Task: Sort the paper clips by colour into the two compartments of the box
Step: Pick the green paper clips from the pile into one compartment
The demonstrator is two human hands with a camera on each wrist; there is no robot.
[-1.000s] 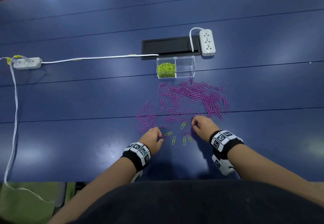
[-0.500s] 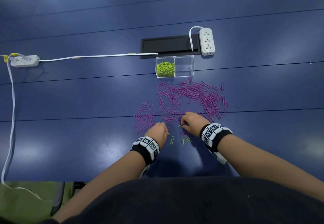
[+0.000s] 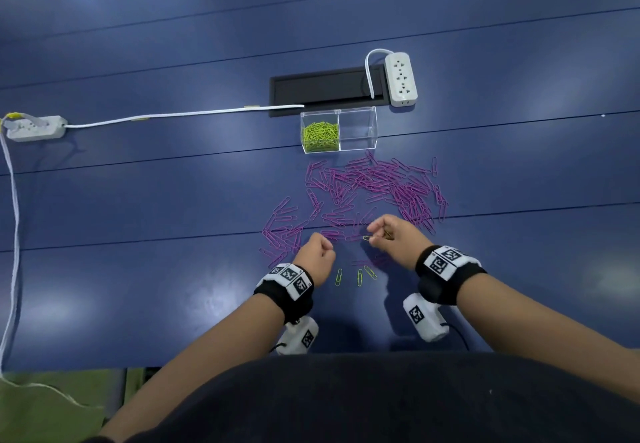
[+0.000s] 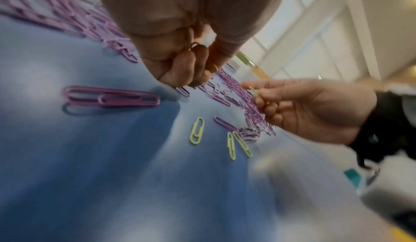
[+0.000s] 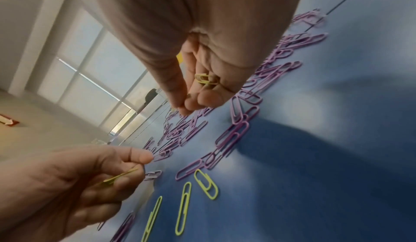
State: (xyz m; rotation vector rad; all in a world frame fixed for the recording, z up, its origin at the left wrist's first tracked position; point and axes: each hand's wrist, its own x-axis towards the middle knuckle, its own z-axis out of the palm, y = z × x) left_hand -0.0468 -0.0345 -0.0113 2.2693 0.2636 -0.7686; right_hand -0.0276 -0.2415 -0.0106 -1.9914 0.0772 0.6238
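Observation:
A clear two-compartment box stands past the clips; its left half holds green paper clips, its right half shows nothing inside. Purple clips lie scattered between box and hands. Three green clips lie close to me, also in the left wrist view and the right wrist view. My left hand is curled and pinches a green clip edgewise. My right hand pinches a green clip and keeps more green clips in its curled fingers.
A black cable slot sits in the blue table behind the box. One white power strip lies at its right end, another at far left with a white cable running across.
Both hands have lifted off the table, each with a green clip taken from the near group. Five green clips lay there before; three lie there now.

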